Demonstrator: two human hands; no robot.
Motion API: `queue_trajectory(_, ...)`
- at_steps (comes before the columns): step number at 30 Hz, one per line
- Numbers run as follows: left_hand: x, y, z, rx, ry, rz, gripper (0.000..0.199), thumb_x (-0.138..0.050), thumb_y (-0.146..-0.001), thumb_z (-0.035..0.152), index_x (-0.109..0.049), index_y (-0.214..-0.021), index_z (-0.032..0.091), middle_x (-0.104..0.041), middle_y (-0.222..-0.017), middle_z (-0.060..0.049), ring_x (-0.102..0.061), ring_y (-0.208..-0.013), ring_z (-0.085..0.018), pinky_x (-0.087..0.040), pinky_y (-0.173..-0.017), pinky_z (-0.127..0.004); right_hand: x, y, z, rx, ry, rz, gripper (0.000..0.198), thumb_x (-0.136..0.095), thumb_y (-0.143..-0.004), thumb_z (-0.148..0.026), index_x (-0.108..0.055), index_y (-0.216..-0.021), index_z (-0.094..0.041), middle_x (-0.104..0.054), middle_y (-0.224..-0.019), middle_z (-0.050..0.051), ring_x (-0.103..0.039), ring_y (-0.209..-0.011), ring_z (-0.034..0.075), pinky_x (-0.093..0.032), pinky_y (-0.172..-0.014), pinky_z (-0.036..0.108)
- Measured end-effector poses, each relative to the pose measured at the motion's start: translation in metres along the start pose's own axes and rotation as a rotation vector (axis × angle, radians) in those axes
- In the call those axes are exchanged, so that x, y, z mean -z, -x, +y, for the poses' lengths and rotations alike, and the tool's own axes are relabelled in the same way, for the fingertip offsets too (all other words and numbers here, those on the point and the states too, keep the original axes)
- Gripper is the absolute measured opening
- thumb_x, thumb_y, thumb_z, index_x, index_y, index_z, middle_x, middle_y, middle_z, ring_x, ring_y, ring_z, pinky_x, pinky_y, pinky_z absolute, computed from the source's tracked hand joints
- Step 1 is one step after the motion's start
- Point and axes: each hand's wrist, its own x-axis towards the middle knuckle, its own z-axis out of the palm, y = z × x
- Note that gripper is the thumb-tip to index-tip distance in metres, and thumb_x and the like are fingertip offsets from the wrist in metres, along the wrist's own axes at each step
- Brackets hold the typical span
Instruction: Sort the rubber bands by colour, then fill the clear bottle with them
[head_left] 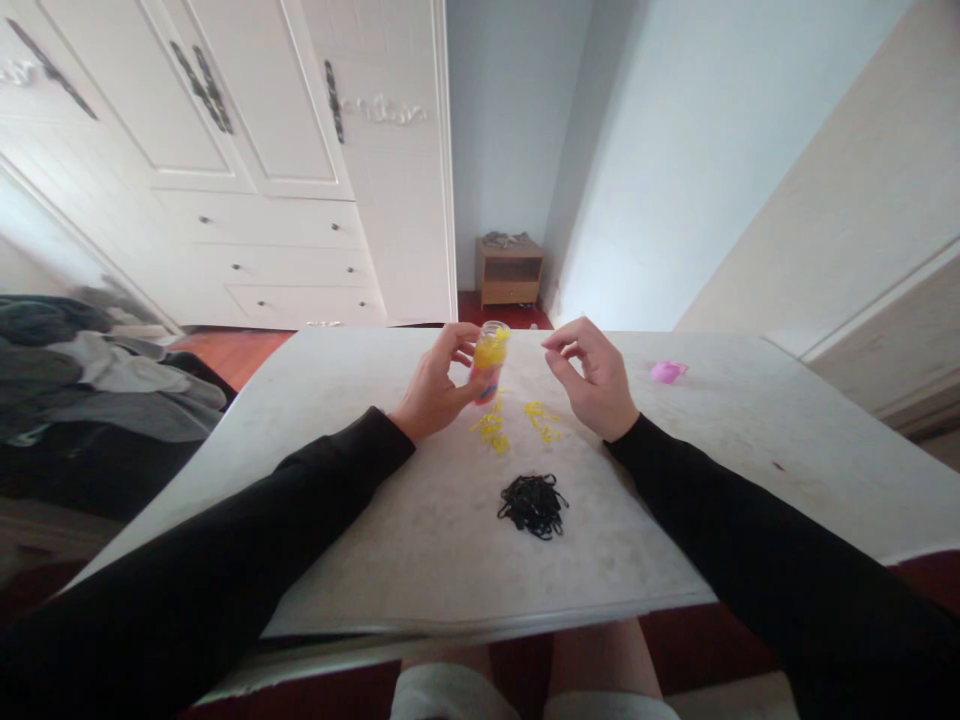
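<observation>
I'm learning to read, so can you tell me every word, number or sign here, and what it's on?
There are none that can be read.
Jar in the left hand: pink and blue patches low down, too blurred to tell if there's print.
Wardrobe: white swirls, no readable letters.

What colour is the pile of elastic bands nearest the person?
The pile of elastic bands is black; see the head view.

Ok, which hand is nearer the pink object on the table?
Right. The right hand is left of the pink object, not touching it; the left hand is farther left, holding the clear jar.
</observation>
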Motion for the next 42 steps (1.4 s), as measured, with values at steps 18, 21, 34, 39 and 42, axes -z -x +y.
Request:
queue_trajectory(18,0.001,-0.001,-0.001,-0.207,-0.158,0.102,0.037,-0.074,-0.085,0.014,-0.055,-0.115,0.024,-0.059,-0.108,-0.005,-0.061,-0.098,-0.018,-0.060,-0.078,-0.033,0.000,0.002,-0.003,0.101,0.066,-0.130,0.016,-0.061,-0.091,-0.018,-0.063,-0.105,-0.025,-0.064,-0.102,0.004,-0.062,-0.091,0.020,-0.053,-0.073,0.038)
queue_trajectory(21,-0.002,0.002,-0.001,-0.249,-0.151,0.102,0.059,-0.074,-0.082,0.011,-0.048,-0.134,0.024,-0.060,-0.122,-0.008,-0.064,-0.105,-0.019,-0.061,-0.087,-0.036,0.002,0.002,-0.009,0.200,0.095,-0.136,0.024,-0.063,-0.090,-0.020,-0.062,-0.113,-0.027,-0.065,-0.109,0.007,-0.062,-0.102,0.025,-0.055,-0.078,0.042)
queue_trajectory(34,0.000,0.004,0.010,-0.262,-0.238,0.017,0.070,-0.077,-0.078,0.011,-0.046,-0.140,0.021,-0.072,-0.114,-0.007,-0.073,-0.104,-0.021,-0.061,-0.092,-0.038,0.000,0.007,-0.014,0.238,0.334,-0.433,0.047,-0.061,-0.088,-0.042,-0.037,-0.125,-0.026,-0.060,-0.127,0.013,-0.045,-0.135,0.040,-0.035,-0.100,0.058)
queue_trajectory(39,0.001,0.005,0.012,-0.256,-0.221,0.012,0.069,-0.078,-0.078,0.011,-0.048,-0.139,0.021,-0.074,-0.113,-0.006,-0.074,-0.105,-0.021,-0.061,-0.093,-0.038,0.000,0.008,-0.011,0.253,0.325,-0.495,0.048,-0.058,-0.091,-0.049,-0.032,-0.123,-0.025,-0.056,-0.127,0.015,-0.045,-0.138,0.041,-0.033,-0.103,0.059)
queue_trajectory(42,0.002,0.005,0.013,-0.251,-0.226,0.005,0.067,-0.080,-0.077,0.013,-0.051,-0.137,0.022,-0.075,-0.112,-0.006,-0.074,-0.105,-0.022,-0.061,-0.093,-0.037,0.001,0.007,-0.010,0.275,0.315,-0.531,0.049,-0.058,-0.091,-0.049,-0.030,-0.123,-0.025,-0.056,-0.129,0.016,-0.047,-0.138,0.041,-0.034,-0.101,0.059)
